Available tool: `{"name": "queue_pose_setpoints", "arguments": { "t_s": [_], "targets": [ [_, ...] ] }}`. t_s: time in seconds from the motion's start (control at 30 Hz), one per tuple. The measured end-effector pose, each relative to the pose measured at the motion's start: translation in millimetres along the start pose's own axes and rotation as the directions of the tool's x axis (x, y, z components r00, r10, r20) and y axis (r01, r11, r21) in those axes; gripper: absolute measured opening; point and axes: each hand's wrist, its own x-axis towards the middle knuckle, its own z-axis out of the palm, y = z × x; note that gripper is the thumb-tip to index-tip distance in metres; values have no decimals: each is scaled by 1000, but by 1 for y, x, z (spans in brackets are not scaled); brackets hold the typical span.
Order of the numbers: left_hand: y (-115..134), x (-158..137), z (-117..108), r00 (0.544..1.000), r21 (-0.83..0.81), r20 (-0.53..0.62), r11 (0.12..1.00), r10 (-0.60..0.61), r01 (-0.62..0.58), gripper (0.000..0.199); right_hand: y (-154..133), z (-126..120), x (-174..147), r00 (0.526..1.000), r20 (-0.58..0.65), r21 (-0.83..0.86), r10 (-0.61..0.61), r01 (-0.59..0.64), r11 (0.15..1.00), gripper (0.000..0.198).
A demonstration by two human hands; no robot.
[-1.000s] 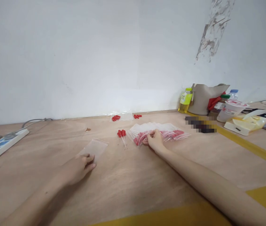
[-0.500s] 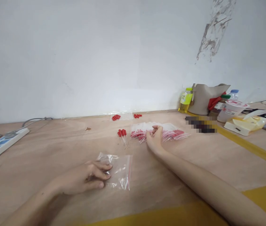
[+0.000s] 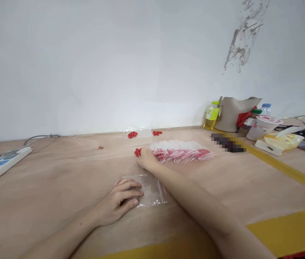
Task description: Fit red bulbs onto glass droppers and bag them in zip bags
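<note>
A clear zip bag (image 3: 150,190) with a red closure line lies flat on the wooden tabletop. My left hand (image 3: 118,201) rests on its left part, fingers stretched out and slightly apart. Beyond the bag, my right hand (image 3: 146,160) has its fingers drawn together at a small bunch of red-headed pins (image 3: 137,152). Their thin shafts are hidden behind the fingers; whether they are lifted I cannot tell. Just right of this hand, several filled zip bags (image 3: 183,153) with red contents lie overlapping in a row.
Near the wall are two small groups of red pieces (image 3: 132,134). A power strip (image 3: 9,162) lies at the left. On the right stand a yellow drink bottle (image 3: 211,116), a grey bag (image 3: 229,115), a cup (image 3: 264,127) and a tissue pack (image 3: 280,142). Yellow tape (image 3: 282,165) crosses the table.
My right hand has moved left from the row of filled bags to the red-headed pins. My left hand and the clear zip bag under it have shifted right and slightly away from me.
</note>
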Motion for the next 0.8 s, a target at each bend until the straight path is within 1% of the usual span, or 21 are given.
{"name": "queue_pose_setpoints", "arguments": {
  "t_s": [0.1,0.17,0.23,0.3,0.33,0.37,0.4,0.47,0.53,0.6,0.63,0.7,0.8],
  "targets": [
    [-2,0,0,999,-4,-18,1000,27,-27,26,-3,7,3,1000,0,14,30,-29,999,13],
    [-3,0,0,999,-21,-26,999,30,-31,25,-5,4,3,1000,7,37,29,-29,999,15],
    [-6,-2,0,999,-43,-26,999,19,-20,26,-6,-6,2,1000,17,67,16,-17,998,15],
    [-9,-5,-2,1000,-59,-10,998,-2,2,28,0,-22,-4,1000,29,119,-6,3,993,20],
    [-12,-7,-2,1000,-64,3,998,-15,15,29,6,-31,-9,999,36,150,-17,11,989,28],
    [-14,-8,-3,999,-67,17,997,-30,31,32,14,-41,-16,998,51,234,-41,28,972,40],
    [-16,-9,-4,998,-66,32,997,-47,49,34,23,-51,-23,997,56,325,-56,35,945,50],
    [-19,-10,-5,995,-63,57,994,-82,86,38,43,-68,-42,997,57,499,-45,11,867,65],
    [-21,-8,-6,992,-60,71,992,-109,113,39,61,-79,-60,999,53,621,10,-41,782,73],
    [-20,-6,-6,990,-53,77,991,-122,126,38,74,-84,-74,997,27,714,71,-69,697,80],
    [-20,-5,-6,989,-48,82,990,-126,131,37,78,-84,-78,996,9,749,94,-69,659,81],
    [-20,-3,-6,988,-43,85,990,-132,136,37,82,-81,-84,992,-27,796,125,-55,603,77],
    [-20,-2,-5,989,-52,79,990,-129,133,37,83,-75,-86,989,-30,810,147,-62,584,66]
  ]
}}
